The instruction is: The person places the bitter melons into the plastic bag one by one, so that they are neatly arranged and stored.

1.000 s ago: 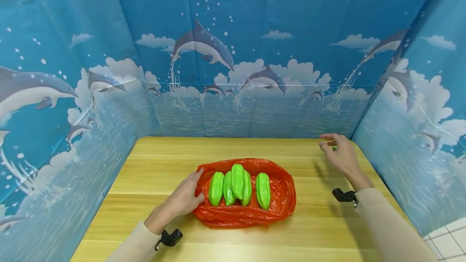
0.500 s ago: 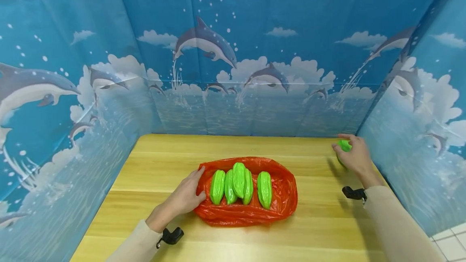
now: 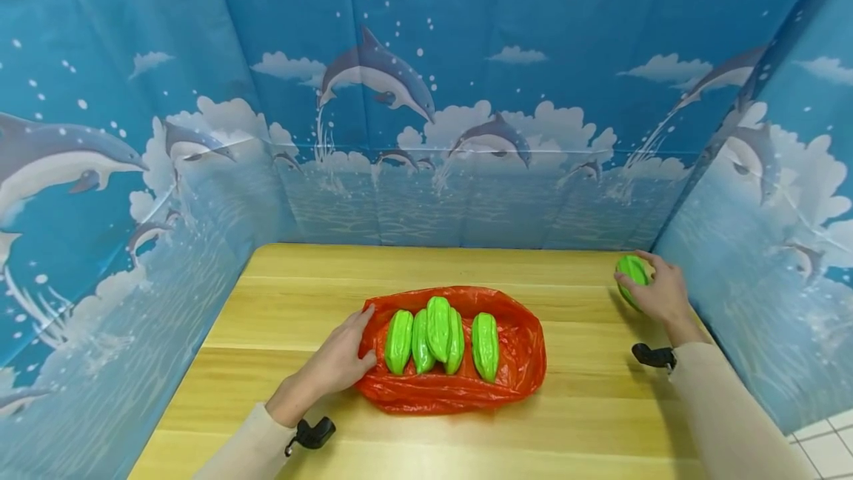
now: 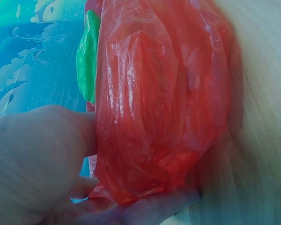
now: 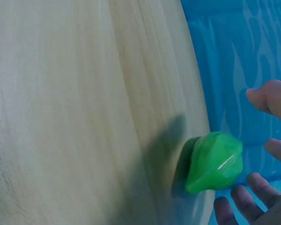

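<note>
A red plastic bag [image 3: 453, 397] lies on the table with its mouth spread wide. Inside are several green star fruits [image 3: 485, 347], glossy and ridged, one stacked on top of others. My left hand [image 3: 335, 356] holds the bag's left end; in the left wrist view the thumb and fingers lie on either side of the red film [image 4: 136, 108]. At the table's back right corner, another green star fruit [image 3: 631, 278] lies apart. My right hand [image 3: 661, 293] hovers close over it from the right. The right wrist view has this star fruit [image 5: 216, 161] beside my spread fingers [image 5: 271, 101].
The wooden table [image 3: 293, 272] has light planks. A blue dolphin-print curtain [image 3: 426, 198] rises along its back and both sides, close behind my right hand. White floor tiles [image 3: 826, 450] show at lower right.
My right hand has moved right and slightly lower over the lone star fruit, so more of the fruit shows. My left hand stays on the bag. The head view has shifted a little.
</note>
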Demonstrator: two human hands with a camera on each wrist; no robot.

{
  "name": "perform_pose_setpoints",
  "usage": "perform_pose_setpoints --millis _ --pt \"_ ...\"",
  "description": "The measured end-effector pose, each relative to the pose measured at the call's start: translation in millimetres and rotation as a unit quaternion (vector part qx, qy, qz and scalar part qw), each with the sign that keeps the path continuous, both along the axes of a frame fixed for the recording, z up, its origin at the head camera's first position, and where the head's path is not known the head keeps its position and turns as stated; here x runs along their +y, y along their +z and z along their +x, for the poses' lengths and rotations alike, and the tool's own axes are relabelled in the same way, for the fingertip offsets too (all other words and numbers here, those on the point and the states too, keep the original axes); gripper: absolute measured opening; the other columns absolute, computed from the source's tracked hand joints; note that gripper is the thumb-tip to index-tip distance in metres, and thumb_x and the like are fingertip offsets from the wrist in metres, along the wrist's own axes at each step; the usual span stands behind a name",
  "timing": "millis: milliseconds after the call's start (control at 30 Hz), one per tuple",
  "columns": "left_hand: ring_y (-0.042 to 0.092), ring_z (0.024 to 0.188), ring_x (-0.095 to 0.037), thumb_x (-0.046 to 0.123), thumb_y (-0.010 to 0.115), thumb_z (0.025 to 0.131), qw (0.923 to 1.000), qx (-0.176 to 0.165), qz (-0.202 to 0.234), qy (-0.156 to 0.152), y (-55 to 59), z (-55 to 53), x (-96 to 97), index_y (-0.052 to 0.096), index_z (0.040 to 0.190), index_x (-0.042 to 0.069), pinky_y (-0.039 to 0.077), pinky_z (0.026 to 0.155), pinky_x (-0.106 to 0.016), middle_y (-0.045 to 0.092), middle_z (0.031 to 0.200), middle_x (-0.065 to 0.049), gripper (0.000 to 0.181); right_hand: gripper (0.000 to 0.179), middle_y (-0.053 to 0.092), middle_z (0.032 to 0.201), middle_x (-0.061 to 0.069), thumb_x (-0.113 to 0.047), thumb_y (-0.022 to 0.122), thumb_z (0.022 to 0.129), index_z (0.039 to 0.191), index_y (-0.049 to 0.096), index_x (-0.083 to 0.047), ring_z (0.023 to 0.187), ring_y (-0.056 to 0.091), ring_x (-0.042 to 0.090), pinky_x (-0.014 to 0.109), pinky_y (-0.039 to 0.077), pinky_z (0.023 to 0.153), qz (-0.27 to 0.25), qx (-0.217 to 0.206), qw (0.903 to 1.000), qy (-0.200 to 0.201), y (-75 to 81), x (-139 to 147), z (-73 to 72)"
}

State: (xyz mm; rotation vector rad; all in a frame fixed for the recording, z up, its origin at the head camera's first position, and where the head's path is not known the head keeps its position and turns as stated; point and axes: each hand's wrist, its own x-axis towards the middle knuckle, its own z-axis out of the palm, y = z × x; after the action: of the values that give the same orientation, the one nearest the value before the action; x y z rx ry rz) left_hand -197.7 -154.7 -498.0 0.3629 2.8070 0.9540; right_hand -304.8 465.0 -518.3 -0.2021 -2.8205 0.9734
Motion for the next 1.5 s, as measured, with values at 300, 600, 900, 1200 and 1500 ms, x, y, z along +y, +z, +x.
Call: perform_pose_setpoints --millis 300,600,900,1200,1500 --pt "0.044 0.170 -0.054 0.005 0.079 0.105 1.0000 -0.003 0.002 0.002 0.4 1.0 0.1 0.036 0.180 -0.002 0.042 0.138 -0.070 0.042 0.184 -0.032 0.087 0.095 0.029 0.163 0.057 -0.053 0.062 0.118 0.184 0.021 0.001 0.132 0.041 0.067 0.073 0.054 0.085 0.011 -0.027 0.9995 0.009 -10.1 9 -2.2" --pt "0.045 0.170 -0.054 0.005 0.079 0.105 1.0000 0.002 0.000 0.002 0.5 0.7 -0.3 0.037 0.181 -0.002 0.043 0.137 -0.070 0.042 0.183 -0.032 0.087 0.092 0.039 0.163 0.058 -0.048 0.065 0.119 0.183 0.023 0.004 0.137 0.052 0.073 0.072 0.059 0.090 0.020 -0.020 0.9995 0.015 -18.0 10 -5.4" --pt "0.044 0.170 -0.054 0.006 0.079 0.105 1.0000 -0.003 -0.002 0.002 -0.7 0.0 0.0 0.036 0.181 -0.001 0.043 0.137 -0.070 0.042 0.184 -0.031 0.088 0.082 0.039 0.167 0.055 -0.042 0.065 0.119 0.178 0.033 0.006 0.143 0.051 0.072 0.081 0.056 0.103 -0.005 -0.014 0.9999 0.002 -23.8 9 -4.6" --pt "0.044 0.170 -0.053 0.006 0.080 0.105 1.0000 -0.003 -0.005 0.003 -1.6 -1.0 -0.1 0.036 0.181 0.000 0.043 0.137 -0.069 0.042 0.184 -0.031 0.088 0.067 0.045 0.168 0.051 -0.031 0.065 0.120 0.171 0.045 0.007 0.147 0.050 0.069 0.082 0.052 0.109 -0.024 0.005 0.9995 -0.020 -28.5 7 -2.5" --pt "0.046 0.169 -0.053 0.006 0.080 0.105 1.0000 -0.001 -0.006 0.003 -2.1 -1.1 -0.6 0.036 0.181 0.000 0.044 0.137 -0.069 0.041 0.184 -0.031 0.089 0.064 0.048 0.167 0.048 -0.028 0.067 0.119 0.170 0.048 0.005 0.147 0.052 0.067 0.080 0.053 0.108 -0.031 0.019 0.9991 -0.024 -29.7 2 0.0"
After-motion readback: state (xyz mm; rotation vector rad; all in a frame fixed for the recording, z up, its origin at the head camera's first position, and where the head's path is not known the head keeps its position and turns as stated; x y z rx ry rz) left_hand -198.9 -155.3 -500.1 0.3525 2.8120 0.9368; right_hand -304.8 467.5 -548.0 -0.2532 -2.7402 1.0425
